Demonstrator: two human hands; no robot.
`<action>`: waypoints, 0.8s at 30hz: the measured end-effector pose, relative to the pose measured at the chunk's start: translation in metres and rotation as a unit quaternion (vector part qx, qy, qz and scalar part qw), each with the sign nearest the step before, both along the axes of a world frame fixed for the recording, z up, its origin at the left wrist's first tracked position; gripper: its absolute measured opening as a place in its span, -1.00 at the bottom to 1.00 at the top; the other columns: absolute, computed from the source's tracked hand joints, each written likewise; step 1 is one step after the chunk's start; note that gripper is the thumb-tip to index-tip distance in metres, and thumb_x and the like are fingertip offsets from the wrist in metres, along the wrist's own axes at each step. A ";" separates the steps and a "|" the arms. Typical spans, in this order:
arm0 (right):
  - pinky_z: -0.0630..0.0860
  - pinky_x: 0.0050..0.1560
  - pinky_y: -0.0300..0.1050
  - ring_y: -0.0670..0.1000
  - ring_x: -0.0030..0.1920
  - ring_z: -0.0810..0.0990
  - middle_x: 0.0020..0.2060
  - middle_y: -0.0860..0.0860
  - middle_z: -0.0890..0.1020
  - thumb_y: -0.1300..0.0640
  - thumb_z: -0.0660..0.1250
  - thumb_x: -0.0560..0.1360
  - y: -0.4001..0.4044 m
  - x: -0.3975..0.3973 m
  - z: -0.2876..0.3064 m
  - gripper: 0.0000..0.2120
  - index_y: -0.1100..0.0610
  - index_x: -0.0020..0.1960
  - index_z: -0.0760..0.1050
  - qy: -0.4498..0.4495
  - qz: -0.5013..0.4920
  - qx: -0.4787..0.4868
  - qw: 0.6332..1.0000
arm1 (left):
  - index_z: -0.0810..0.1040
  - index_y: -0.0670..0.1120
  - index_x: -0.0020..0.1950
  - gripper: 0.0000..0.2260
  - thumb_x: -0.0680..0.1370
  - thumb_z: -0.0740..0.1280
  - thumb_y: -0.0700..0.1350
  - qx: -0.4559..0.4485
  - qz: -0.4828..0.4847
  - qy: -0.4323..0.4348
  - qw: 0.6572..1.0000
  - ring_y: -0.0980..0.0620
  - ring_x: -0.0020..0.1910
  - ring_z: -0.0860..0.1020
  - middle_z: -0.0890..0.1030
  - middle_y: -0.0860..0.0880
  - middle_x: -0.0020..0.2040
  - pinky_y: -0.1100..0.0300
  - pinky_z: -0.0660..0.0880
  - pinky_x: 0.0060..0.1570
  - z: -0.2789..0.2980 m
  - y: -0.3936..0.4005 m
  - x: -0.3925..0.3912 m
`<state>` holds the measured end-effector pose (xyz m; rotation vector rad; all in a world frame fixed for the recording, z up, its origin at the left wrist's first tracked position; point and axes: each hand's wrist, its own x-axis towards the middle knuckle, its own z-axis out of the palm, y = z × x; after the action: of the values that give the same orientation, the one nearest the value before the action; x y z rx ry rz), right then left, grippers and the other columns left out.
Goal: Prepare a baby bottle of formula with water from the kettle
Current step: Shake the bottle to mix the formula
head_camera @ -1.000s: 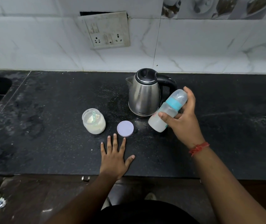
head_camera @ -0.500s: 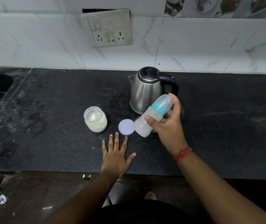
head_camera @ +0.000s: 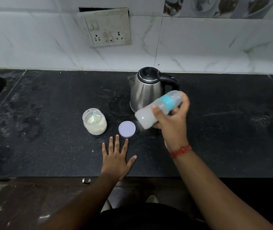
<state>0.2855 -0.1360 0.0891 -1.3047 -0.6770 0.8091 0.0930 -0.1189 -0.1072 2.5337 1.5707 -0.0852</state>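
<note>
At the left of the black counter [head_camera: 32,123] stands the open formula jar [head_camera: 95,122], upright, with pale powder in its lower part and a green scoop [head_camera: 94,116] leaning inside; it looks like thin clear plastic, light and easy to tip, so it is best steadied round its body. Just right of it the round lilac lid [head_camera: 127,128] lies flat, apart from the jar. Near the counter's front edge the left hand [head_camera: 116,156] rests palm down, fingers straight and spread, holding nothing, its fingertips just short of the lid. Behind stands the steel kettle [head_camera: 146,90], lid closed, spout to the left and black handle to the right; it is probably heavy if full and perhaps hot, so the handle is the place to take it. In front of it the right hand [head_camera: 172,120] grips the baby bottle [head_camera: 159,110], thumb and fingers curled round its middle. The bottle is off the counter, its long axis slanted, base down-left, capped teal-collared top up-right. Filled with cloudy liquid, it likely has some weight, and its smooth plastic may be slippery, so a full wrap round the waist suits it.
</note>
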 end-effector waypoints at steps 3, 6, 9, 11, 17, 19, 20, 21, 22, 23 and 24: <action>0.64 0.02 0.36 0.08 0.11 0.68 0.25 0.11 0.53 0.22 0.53 0.45 -0.003 -0.001 0.003 -0.19 -0.12 0.50 0.14 0.001 0.023 0.002 1.000 | 0.01 0.07 0.68 -0.20 0.56 -0.29 0.47 -0.003 -0.006 0.005 1.000 -0.24 0.66 -0.14 -0.06 -0.19 0.69 -0.35 -0.16 0.56 0.002 -0.001 -0.001; 0.65 0.06 0.30 0.07 0.16 0.66 0.33 0.13 0.49 0.23 0.54 0.45 -0.007 -0.005 0.004 -0.13 -0.08 0.55 0.09 -0.017 -0.011 0.029 0.999 | -0.01 0.08 0.68 -0.21 0.55 -0.31 0.47 -0.006 -0.010 0.003 1.000 -0.23 0.66 -0.16 -0.08 -0.18 0.69 -0.33 -0.18 0.56 0.002 0.001 -0.003; 0.64 0.00 0.37 0.05 0.09 0.68 0.29 0.16 0.51 0.22 0.51 0.48 -0.007 -0.001 0.004 -0.17 -0.07 0.53 0.08 0.024 -0.033 0.037 0.998 | 0.01 0.08 0.68 -0.21 0.56 -0.30 0.46 -0.005 -0.009 0.003 1.000 -0.23 0.67 -0.13 -0.05 -0.18 0.69 -0.33 -0.17 0.56 0.003 -0.001 -0.003; 0.67 0.00 0.29 0.05 0.10 0.68 0.26 0.08 0.53 0.23 0.52 0.47 -0.010 0.000 0.003 -0.16 -0.10 0.54 0.10 -0.023 0.033 0.002 0.999 | -0.05 0.09 0.68 -0.21 0.55 -0.32 0.46 -0.014 -0.015 0.012 1.000 -0.22 0.66 -0.19 -0.12 -0.16 0.69 -0.32 -0.22 0.56 0.003 0.000 -0.004; 0.69 -0.07 0.25 0.05 0.08 0.70 0.23 0.06 0.55 0.25 0.50 0.48 -0.008 -0.005 0.005 -0.19 -0.09 0.53 0.10 0.005 0.024 0.001 1.000 | 0.02 0.07 0.68 -0.22 0.57 -0.28 0.45 -0.003 -0.013 0.003 1.000 -0.24 0.67 -0.11 -0.03 -0.18 0.69 -0.35 -0.13 0.56 0.000 -0.001 -0.004; 0.69 -0.03 0.23 0.02 0.10 0.68 0.24 0.02 0.54 0.24 0.52 0.46 -0.009 -0.009 0.004 -0.17 -0.11 0.53 0.12 -0.032 0.071 -0.007 0.997 | 0.01 0.07 0.68 -0.22 0.57 -0.28 0.46 -0.003 -0.013 -0.003 1.000 -0.23 0.67 -0.13 -0.05 -0.18 0.69 -0.34 -0.15 0.56 0.001 0.000 -0.005; 0.69 -0.05 0.25 0.01 0.08 0.69 0.22 0.03 0.55 0.24 0.51 0.47 -0.007 -0.011 0.003 -0.21 -0.11 0.51 0.14 -0.014 0.044 0.003 0.999 | 0.01 0.07 0.68 -0.22 0.57 -0.28 0.46 -0.002 -0.011 -0.002 1.000 -0.23 0.67 -0.13 -0.05 -0.17 0.69 -0.34 -0.16 0.56 0.002 0.001 -0.005; 0.68 -0.07 0.28 0.01 0.04 0.70 0.19 0.04 0.56 0.23 0.50 0.49 -0.007 -0.011 0.002 -0.24 -0.12 0.49 0.14 0.014 0.018 0.010 1.000 | 0.01 0.07 0.68 -0.22 0.57 -0.29 0.46 -0.002 -0.010 0.003 1.000 -0.23 0.67 -0.14 -0.06 -0.17 0.69 -0.33 -0.17 0.56 0.003 0.001 -0.004; 0.68 -0.06 0.30 0.01 0.04 0.71 0.17 0.05 0.57 0.22 0.50 0.49 -0.005 -0.013 0.001 -0.24 -0.13 0.48 0.13 0.030 0.008 0.014 0.999 | -0.01 0.07 0.68 -0.21 0.56 -0.30 0.46 -0.006 -0.011 0.008 1.000 -0.23 0.66 -0.16 -0.07 -0.17 0.69 -0.32 -0.19 0.56 0.003 0.000 -0.003; 0.67 -0.03 0.31 0.03 0.06 0.70 0.19 0.05 0.57 0.20 0.51 0.47 -0.005 -0.016 0.001 -0.21 -0.14 0.49 0.13 0.019 0.028 0.006 0.999 | -0.01 0.07 0.68 -0.21 0.55 -0.32 0.46 -0.010 -0.012 0.010 1.000 -0.23 0.66 -0.16 -0.07 -0.17 0.69 -0.32 -0.21 0.56 0.004 -0.001 -0.003; 0.66 0.00 0.30 0.05 0.10 0.69 0.23 0.05 0.56 0.19 0.53 0.45 -0.006 -0.019 -0.001 -0.18 -0.15 0.51 0.12 0.000 0.070 -0.001 0.998 | 0.00 0.07 0.68 -0.20 0.55 -0.32 0.46 -0.010 -0.012 0.010 1.000 -0.23 0.66 -0.16 -0.06 -0.18 0.69 -0.32 -0.20 0.56 0.004 -0.001 -0.003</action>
<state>0.2669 -0.1420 0.0877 -1.2691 -0.7753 0.9235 0.0895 -0.1197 -0.1032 2.5442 1.5383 -0.1278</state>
